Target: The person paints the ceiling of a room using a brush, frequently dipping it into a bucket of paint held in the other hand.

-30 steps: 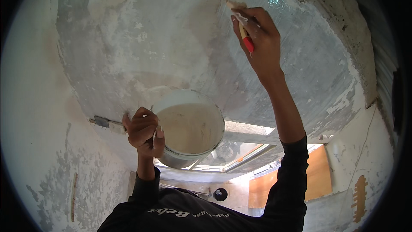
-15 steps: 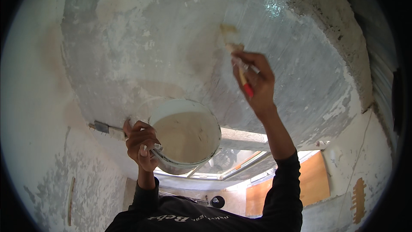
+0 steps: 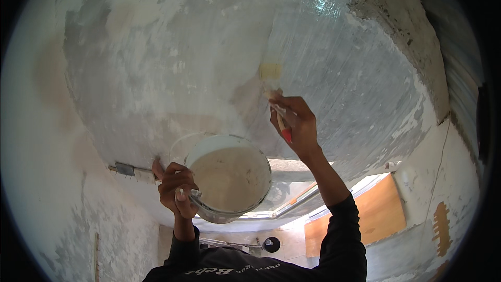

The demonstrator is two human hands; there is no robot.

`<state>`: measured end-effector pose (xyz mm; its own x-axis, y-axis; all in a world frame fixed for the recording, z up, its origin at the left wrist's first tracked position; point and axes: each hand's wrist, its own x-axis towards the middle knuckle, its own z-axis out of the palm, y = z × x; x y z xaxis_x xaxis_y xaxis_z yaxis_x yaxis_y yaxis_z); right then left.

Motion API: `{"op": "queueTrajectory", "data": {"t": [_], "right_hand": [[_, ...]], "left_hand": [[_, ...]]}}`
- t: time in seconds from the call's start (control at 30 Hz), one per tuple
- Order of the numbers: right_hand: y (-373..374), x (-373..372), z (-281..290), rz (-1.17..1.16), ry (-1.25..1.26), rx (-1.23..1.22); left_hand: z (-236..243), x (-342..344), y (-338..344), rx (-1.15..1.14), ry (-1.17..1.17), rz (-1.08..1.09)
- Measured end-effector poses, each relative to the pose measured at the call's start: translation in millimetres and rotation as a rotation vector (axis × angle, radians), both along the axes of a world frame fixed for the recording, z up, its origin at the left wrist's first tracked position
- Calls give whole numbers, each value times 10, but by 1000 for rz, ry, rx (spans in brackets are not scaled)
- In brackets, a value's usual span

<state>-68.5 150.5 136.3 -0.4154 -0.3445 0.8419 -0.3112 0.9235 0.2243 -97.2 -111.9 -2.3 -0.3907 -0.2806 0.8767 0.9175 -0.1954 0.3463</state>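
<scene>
My right hand (image 3: pixel 296 122) is closed around a paintbrush (image 3: pixel 271 71) with pale yellowish bristles and a red-tipped handle. The bristles lie at the grey, patchy plaster wall (image 3: pixel 219 47); to their right the surface looks darker, streaked and wet, with a shiny spot high up. Lower left, my left hand (image 3: pixel 178 188) grips the rim and handle side of a white bucket (image 3: pixel 201 149). Thin greyish-beige liquid (image 3: pixel 229 177) fills part of it. The bucket hangs below and left of the brush.
A rough concrete edge (image 3: pixel 402 26) runs along the upper right, beside corrugated sheeting (image 3: pixel 459 47). A narrow strip with a grey box (image 3: pixel 124 168) is on the wall left of my left hand. Below are a window-like opening, an orange-brown panel (image 3: pixel 378 209) and a round black object (image 3: pixel 271 244).
My right hand has drawn the brush downward and slightly left along the wall. The bucket and my left hand sit a little lower and farther right in view.
</scene>
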Motion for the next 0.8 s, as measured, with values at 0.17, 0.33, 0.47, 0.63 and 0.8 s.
{"op": "queueTrajectory", "data": {"t": [0.17, 0.33, 0.47, 0.63, 0.8], "right_hand": [[-148, 138, 184, 167, 63, -120], [-191, -32, 395, 148, 177, -102], [-82, -97, 24, 8, 70, -39], [-104, 100, -454, -37, -70, -74], [-150, 224, -397, 35, -94, -166]], "left_hand": [[14, -73, 28, -6, -15, -22], [21, -200, 97, -75, 73, -68], [31, -226, 79, -117, 86, -142], [104, -291, 131, -103, 104, -167], [157, -343, 144, -112, 64, -243]]}}
